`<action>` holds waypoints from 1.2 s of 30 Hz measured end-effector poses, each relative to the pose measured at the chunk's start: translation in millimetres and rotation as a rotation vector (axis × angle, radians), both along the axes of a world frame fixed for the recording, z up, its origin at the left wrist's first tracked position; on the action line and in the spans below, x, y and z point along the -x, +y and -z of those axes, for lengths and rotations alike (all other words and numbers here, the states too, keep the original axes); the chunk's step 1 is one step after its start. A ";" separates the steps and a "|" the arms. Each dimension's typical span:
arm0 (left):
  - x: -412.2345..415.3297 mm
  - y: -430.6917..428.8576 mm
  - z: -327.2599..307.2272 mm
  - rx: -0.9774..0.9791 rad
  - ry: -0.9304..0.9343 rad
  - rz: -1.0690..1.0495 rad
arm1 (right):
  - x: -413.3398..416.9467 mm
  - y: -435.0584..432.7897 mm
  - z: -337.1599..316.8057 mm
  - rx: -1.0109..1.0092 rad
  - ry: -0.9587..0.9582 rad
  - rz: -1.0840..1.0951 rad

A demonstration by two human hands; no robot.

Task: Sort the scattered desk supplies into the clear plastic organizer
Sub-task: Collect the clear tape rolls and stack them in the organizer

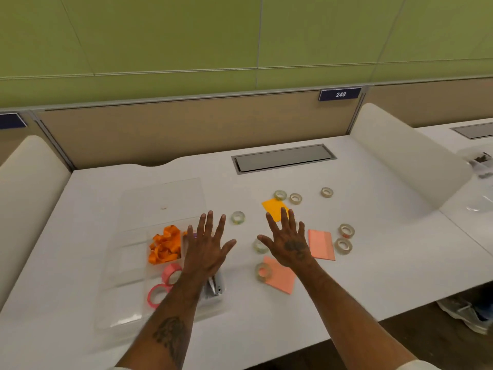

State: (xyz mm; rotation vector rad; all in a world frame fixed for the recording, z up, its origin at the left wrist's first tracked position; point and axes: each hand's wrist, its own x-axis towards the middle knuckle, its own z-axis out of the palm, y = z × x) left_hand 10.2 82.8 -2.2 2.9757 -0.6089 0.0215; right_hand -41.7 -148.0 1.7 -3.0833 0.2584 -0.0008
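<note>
The clear plastic organizer (128,265) lies on the left of the white desk. It holds a heap of orange ribbon (165,244), two pink tape rolls (172,273) and a grey stapler (214,287). My left hand (206,247) hovers flat over its right edge, fingers spread, holding nothing. My right hand (288,240) is spread over the desk, empty. Several small clear tape rolls (238,217) lie scattered around. An orange sticky pad (274,208) lies under my right fingertips. Two pink pads (321,244) lie beside and below that hand.
A grey cable hatch (284,158) sits at the back of the desk. White curved dividers (405,153) bound the desk at both sides, a beige partition behind. The neighbouring desk at right carries clear containers (480,160). A shoe (465,313) shows under the desk at right.
</note>
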 end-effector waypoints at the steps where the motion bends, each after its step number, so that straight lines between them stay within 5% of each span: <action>1: 1.5 -11.1 1.7 0.006 0.006 0.001 | 2.7 -11.3 -0.1 -0.002 0.002 0.000; 14: 36.0 -93.8 23.2 0.041 0.044 0.041 | 39.8 -113.5 22.4 -0.024 0.045 0.079; 36: 52.7 -89.5 42.1 -0.053 0.329 0.147 | 61.4 -154.7 50.7 -0.166 0.065 0.462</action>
